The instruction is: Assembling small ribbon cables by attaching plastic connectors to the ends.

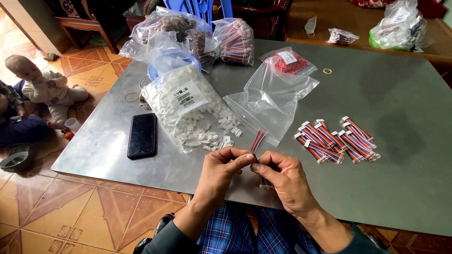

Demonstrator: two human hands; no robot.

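Striped multicolour wire bundle (pixel 257 141) is pinched by left hand (pixel 223 170) and right hand (pixel 282 176) fingertips. White plastic connector pile (pixel 207 131) is seen at 11 o'clock.

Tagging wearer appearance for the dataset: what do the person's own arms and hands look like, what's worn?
Both are bare: the left hand and the right hand wear no gloves, rings or watch that I can see. Dark grey-green long sleeves are pushed back to about mid-forearm, leaving the wrists uncovered. No markings visible.

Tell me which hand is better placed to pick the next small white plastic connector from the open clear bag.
Probably left. The left hand sits nearer the small white plastic connectors spilling from the open clear bag; the right hand lies farther away, towards the striped wire bundle both pinch.
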